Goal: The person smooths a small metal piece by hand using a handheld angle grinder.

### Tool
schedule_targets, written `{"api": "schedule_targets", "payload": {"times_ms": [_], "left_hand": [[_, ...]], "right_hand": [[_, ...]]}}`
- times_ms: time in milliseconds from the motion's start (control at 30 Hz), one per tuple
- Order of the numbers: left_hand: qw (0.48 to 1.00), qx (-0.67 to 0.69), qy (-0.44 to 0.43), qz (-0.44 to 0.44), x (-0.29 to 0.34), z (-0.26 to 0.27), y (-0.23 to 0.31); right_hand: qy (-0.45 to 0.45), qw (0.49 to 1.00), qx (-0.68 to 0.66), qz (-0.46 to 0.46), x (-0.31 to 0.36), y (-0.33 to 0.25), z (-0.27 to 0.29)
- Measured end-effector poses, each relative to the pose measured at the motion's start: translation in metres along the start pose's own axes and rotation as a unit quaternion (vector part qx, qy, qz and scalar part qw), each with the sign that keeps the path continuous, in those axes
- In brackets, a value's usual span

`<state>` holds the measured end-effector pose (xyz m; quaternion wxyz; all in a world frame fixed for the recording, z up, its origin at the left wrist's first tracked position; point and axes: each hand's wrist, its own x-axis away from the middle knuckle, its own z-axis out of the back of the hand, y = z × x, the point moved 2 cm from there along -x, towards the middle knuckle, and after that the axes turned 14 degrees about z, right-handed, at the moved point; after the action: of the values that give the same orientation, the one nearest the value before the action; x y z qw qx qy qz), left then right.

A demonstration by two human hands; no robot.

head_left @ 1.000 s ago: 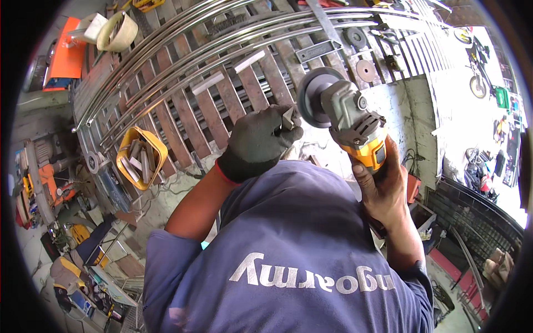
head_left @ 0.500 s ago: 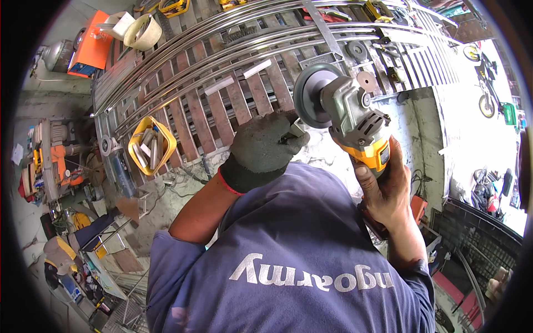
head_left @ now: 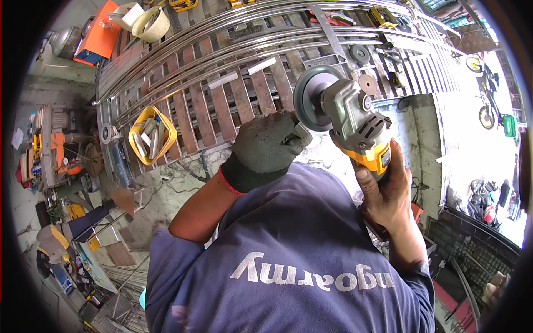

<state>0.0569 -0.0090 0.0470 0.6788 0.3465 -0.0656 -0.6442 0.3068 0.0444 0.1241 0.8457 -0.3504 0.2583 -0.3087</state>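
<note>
My bare right hand is wrapped round the yellow body of an angle grinder, its grey metal head pointing up and left. A round grey disc is fitted to the head. In a dark grey glove with a red cuff edge, my left hand pinches a small metal piece at the lower left rim of the disc. The piece is at or very close to the rim; contact cannot be made out. The gloved fingers hide most of it.
A slatted metal workbench lies ahead, with long metal rods across it. Two pale metal bars rest on the slats. A yellow tub of metal pieces stands left. An orange box is at the far left.
My view has shifted slightly, so the bench and tub appear a little higher and farther right. The metal piece in my left hand has turned slightly. Both hands keep their holds.
</note>
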Motion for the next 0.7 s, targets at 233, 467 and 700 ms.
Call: {"api": "schedule_targets", "payload": {"times_ms": [233,467,700], "left_hand": [[0.978,0.049,-0.123,0.162,-0.001,0.013,0.003],[0.992,0.063,0.048,0.093,0.0,0.031,-0.027],[0.99,-0.033,0.138,0.02,-0.008,0.055,-0.032]], "right_hand": [[0.01,1.0,0.0,-0.016,-0.001,-0.003,-0.002],[0.019,0.991,-0.13,-0.039,0.011,-0.001,0.016],[-0.104,0.982,-0.16,-0.012,0.012,-0.023,0.02]]}}
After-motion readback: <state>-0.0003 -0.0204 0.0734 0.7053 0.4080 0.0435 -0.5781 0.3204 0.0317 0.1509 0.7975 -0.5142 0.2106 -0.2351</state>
